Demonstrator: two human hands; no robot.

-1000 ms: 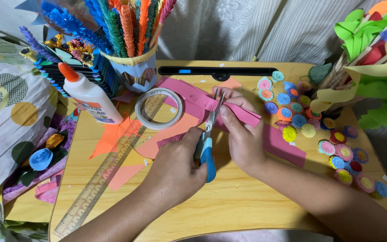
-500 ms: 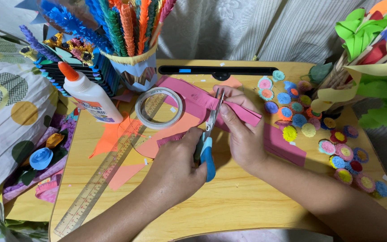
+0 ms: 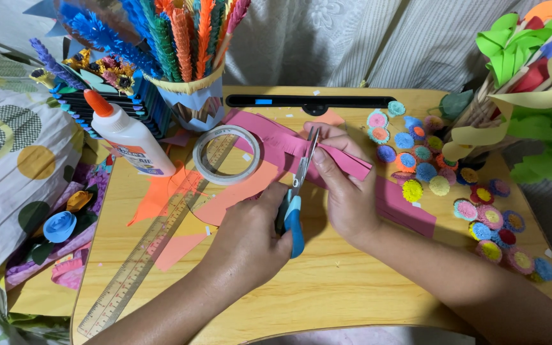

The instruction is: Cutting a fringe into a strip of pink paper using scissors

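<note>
- Your left hand (image 3: 247, 239) is wrapped around the blue-handled scissors (image 3: 295, 198), fingers clamped through the loops, blades pointing toward the far edge of the wooden lap desk (image 3: 327, 300).
- Your right hand (image 3: 346, 191) pinches the pink paper (image 3: 276, 144), fingers pressed together on a narrow strip just beside the blades.
- That pink paper lies across the middle of the desk, running from near the cup toward the right edge.
- It looks light, thin and floppy, so it should bend or tear easily; I'd say hold it close to the cut line, as you do, to keep it taut.
- One pair of scissors, one roll of tape (image 3: 228, 153) left of the blades, one clear ruler (image 3: 154, 246) slanting toward the near left corner, one glue bottle (image 3: 129, 137) at the left edge.
- One cup of fringed paper sticks (image 3: 193, 96) at the far edge.
- Round paper flowers (image 3: 439, 185) scattered along the right edge, some twenty or so, too crowded to count exactly.
- Orange paper scraps (image 3: 161, 191) lie under the ruler.
</note>
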